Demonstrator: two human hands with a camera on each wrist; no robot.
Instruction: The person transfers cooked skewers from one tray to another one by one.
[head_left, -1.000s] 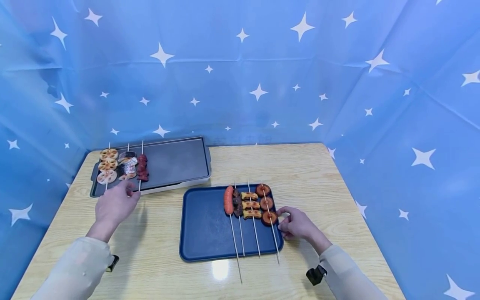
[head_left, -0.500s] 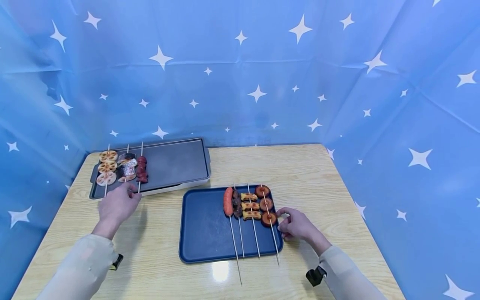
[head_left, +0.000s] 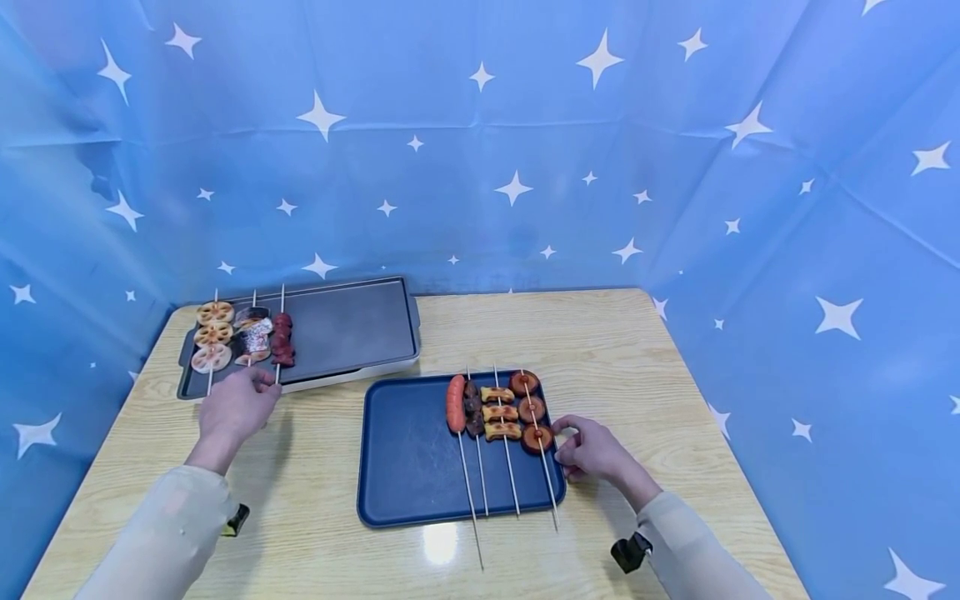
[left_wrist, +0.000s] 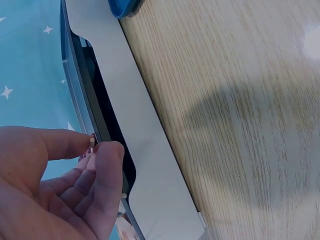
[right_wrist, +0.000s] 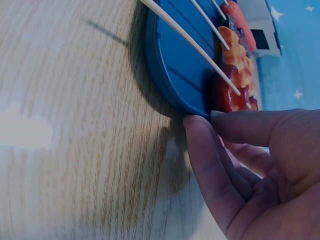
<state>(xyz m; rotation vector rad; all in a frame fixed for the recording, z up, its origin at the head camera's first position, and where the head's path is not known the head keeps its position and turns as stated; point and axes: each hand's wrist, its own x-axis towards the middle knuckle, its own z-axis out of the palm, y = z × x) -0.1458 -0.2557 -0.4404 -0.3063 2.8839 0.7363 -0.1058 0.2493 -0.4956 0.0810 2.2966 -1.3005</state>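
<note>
My left hand (head_left: 234, 406) is at the front edge of the dark griddle (head_left: 352, 325), pinching the stick end of a red meat skewer (head_left: 282, 337) between thumb and index finger. In the left wrist view the tip of the stick (left_wrist: 92, 142) shows between them. Beside it on the griddle lie a fish skewer (head_left: 252, 337) and a lotus root skewer (head_left: 213, 333). At the right edge of the blue tray (head_left: 412, 450), my right hand (head_left: 594, 450) pinches the rim, close by a skewer of round brown mushroom caps (head_left: 532, 408).
Also on the tray are a sausage skewer (head_left: 455, 404), a dark-chunk skewer (head_left: 474, 408) and a yellow, browned skewer (head_left: 501, 412). Their sticks overhang its front edge. A blue star-patterned curtain (head_left: 450, 167) stands behind the wooden table (head_left: 585, 333).
My left wrist and sleeve have shifted slightly right while the fingers stay at the meat skewer's stick. My right hand and the skewers keep their places.
</note>
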